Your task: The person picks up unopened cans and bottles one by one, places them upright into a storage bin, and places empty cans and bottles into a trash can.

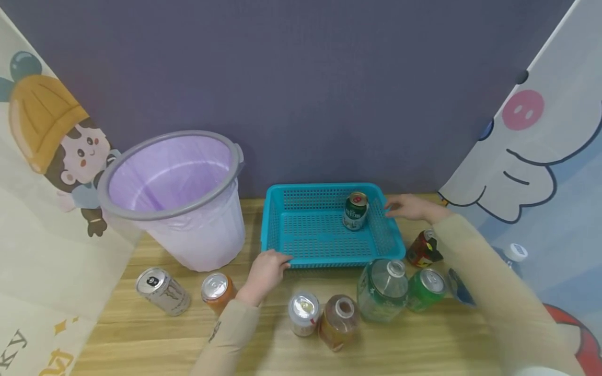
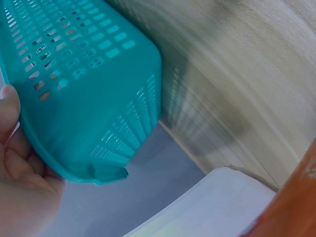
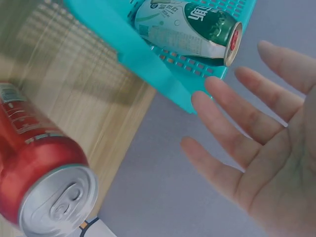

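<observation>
A turquoise plastic basket (image 1: 308,230) stands on the wooden table, with a green and white drink can (image 1: 356,211) upright inside toward its right end. My left hand (image 1: 264,277) grips the front-left rim; in the left wrist view its thumb lies over the edge and the other fingers curl on the outer side. At the basket's right rim is my right hand (image 1: 414,207), holding nothing. The right wrist view shows that hand (image 3: 276,133) with fingers spread beside the basket's corner; whether a fingertip touches it I cannot tell.
A lined bin (image 1: 207,235) stands left of the basket. Around the front are a white can (image 1: 164,292), an orange can (image 1: 218,292), a silver can (image 1: 303,316), an amber bottle (image 1: 337,326), a large clear bottle (image 1: 382,295), a green can (image 1: 425,292) and a red can (image 1: 420,250).
</observation>
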A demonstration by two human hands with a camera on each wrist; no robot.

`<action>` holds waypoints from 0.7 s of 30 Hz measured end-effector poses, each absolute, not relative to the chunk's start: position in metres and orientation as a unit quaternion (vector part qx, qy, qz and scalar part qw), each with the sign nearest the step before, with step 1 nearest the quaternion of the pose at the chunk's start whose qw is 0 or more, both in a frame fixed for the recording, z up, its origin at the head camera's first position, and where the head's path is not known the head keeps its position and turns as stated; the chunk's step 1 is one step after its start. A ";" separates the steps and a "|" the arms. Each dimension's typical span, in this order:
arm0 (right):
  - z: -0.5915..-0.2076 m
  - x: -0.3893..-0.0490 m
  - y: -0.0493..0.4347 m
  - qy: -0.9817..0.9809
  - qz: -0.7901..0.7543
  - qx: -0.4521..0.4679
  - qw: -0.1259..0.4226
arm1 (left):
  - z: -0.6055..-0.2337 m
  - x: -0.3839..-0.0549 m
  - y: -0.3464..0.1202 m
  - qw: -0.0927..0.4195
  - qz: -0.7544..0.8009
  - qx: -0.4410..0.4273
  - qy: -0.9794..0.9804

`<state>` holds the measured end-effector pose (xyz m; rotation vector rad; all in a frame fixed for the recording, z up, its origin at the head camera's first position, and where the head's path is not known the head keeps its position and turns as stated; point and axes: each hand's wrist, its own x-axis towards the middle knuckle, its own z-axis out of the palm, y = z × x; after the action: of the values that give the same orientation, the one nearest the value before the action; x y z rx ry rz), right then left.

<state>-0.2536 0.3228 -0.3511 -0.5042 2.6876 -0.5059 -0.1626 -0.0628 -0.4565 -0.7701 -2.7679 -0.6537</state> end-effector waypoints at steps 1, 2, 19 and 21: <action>-0.351 -0.253 0.324 0.950 -0.178 -0.180 0.180 | -0.456 -0.163 -0.063 0.098 -0.222 -0.260 -0.935; -0.351 -0.253 0.324 0.951 -0.174 -0.183 0.180 | -0.456 -0.163 -0.063 0.098 -0.222 -0.261 -0.934; -0.349 -0.241 0.336 0.945 -0.161 -0.161 0.233 | -0.456 -0.162 -0.063 0.098 -0.234 -0.265 -0.930; -0.349 -0.239 0.338 0.947 -0.152 -0.157 0.235 | -0.456 -0.162 -0.063 0.095 -0.238 -0.264 -0.930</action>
<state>-0.2392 0.3379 -0.3491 -0.4318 2.5997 -0.4174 -0.1621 -0.0630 -0.4563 -0.7817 -2.7577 -0.7068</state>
